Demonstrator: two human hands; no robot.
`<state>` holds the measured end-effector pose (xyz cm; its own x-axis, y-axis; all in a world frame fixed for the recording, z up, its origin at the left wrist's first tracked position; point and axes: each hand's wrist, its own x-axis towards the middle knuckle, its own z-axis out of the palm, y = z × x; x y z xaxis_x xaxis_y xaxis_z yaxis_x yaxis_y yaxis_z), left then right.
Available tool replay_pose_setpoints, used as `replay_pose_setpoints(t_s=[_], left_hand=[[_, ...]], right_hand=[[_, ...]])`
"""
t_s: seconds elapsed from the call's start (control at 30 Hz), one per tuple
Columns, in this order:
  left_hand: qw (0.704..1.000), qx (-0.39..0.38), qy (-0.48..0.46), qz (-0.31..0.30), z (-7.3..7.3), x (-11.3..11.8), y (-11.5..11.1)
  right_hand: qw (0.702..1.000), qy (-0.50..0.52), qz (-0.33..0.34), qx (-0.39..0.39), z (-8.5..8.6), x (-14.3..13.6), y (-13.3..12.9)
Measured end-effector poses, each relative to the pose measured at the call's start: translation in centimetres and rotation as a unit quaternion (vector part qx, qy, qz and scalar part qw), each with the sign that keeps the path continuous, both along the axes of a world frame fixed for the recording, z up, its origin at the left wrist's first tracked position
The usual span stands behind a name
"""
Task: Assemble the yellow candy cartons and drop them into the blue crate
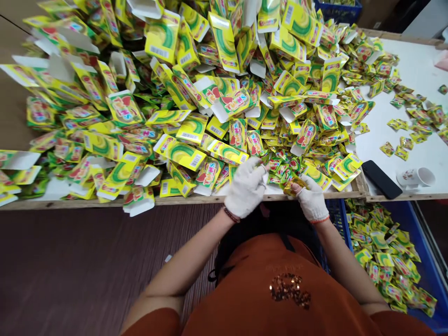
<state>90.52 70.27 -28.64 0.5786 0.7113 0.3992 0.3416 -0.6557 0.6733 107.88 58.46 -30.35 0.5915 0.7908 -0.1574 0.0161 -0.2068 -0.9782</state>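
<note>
My left hand (247,189), in a white fingertip-less glove, is at the table's front edge with its fingers curled inward. Whatever lies between those fingers is too small and blurred to make out. To its right, my right hand (312,199), gloved the same way, pinches a small shiny yellow wrapped packet (293,185) between thumb and fingers. Between and just beyond both hands lie small green and red wrapped candies (280,165). Yellow and green printed cartons (182,151), many with flaps open, are heaped behind and to the left of my hands.
A black phone (381,178) and a white mug (416,177) sit on the white tabletop at right, near scattered packets (420,123). Below the edge, a blue crate (425,254) holds many packets. The wooden table edge (196,199) runs before me.
</note>
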Motion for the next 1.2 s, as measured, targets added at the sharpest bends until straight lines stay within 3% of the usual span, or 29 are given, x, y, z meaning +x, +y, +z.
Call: replay_pose_setpoints(t_s=[0.1,0.17,0.23,0.3,0.4,0.47,0.57,0.63,0.7,0.8,0.9,1.0,1.1,1.2], left_hand=[[0.979,0.117,0.16,0.049,0.6,-2.3,4.3],[0.966,0.157,0.196,0.066,1.1,-3.6,6.5],[0.968,0.175,0.16,0.081,1.9,-4.4,7.5],[0.98,0.155,0.062,0.109,3.0,-4.7,7.1],[0.979,0.014,-0.15,0.134,4.1,-3.8,4.4],[0.946,-0.14,-0.27,0.11,3.6,-2.7,2.3],[0.889,-0.34,-0.297,0.077,1.2,-1.2,-0.2],[0.883,-0.38,-0.263,0.078,-0.4,-1.1,-1.1],[0.925,-0.305,-0.211,0.085,-1.1,-1.6,-1.4],[0.995,-0.073,-0.05,0.044,-0.4,-2.7,-1.1],[0.988,0.079,0.121,-0.057,0.8,-2.9,-0.6],[0.965,0.114,0.208,-0.115,0.9,-2.2,-0.2],[0.965,0.082,0.234,-0.083,0.2,-1.5,-0.4],[0.968,0.057,0.238,-0.055,-0.3,-1.3,-0.9]], right_hand=[[0.999,-0.039,0.006,-0.011,0.4,0.3,-0.4],[0.998,-0.058,0.023,-0.002,0.5,0.2,-0.5],[0.997,-0.067,0.04,0.013,0.5,-0.1,-0.6],[0.996,-0.065,0.058,0.033,0.5,-0.5,-0.4],[0.994,-0.028,0.079,0.076,0.6,-1.2,0.2],[0.991,0.017,0.089,0.098,0.6,-1.6,0.6],[0.99,0.081,0.085,0.075,0.3,-1.8,1.1],[0.992,0.095,0.07,0.037,0.1,-1.6,1.1],[0.994,0.087,0.067,0.006,0.1,-1.2,0.8],[0.994,0.036,0.1,-0.006,0.6,-0.4,0.3],[0.988,-0.004,0.154,-0.008,1.2,-0.1,0.1],[0.992,-0.018,0.124,-0.011,1.0,-0.3,0.1],[0.995,-0.089,0.037,0.004,0.7,-0.5,0.1],[0.983,-0.183,0.034,0.008,0.9,-0.5,0.1]])
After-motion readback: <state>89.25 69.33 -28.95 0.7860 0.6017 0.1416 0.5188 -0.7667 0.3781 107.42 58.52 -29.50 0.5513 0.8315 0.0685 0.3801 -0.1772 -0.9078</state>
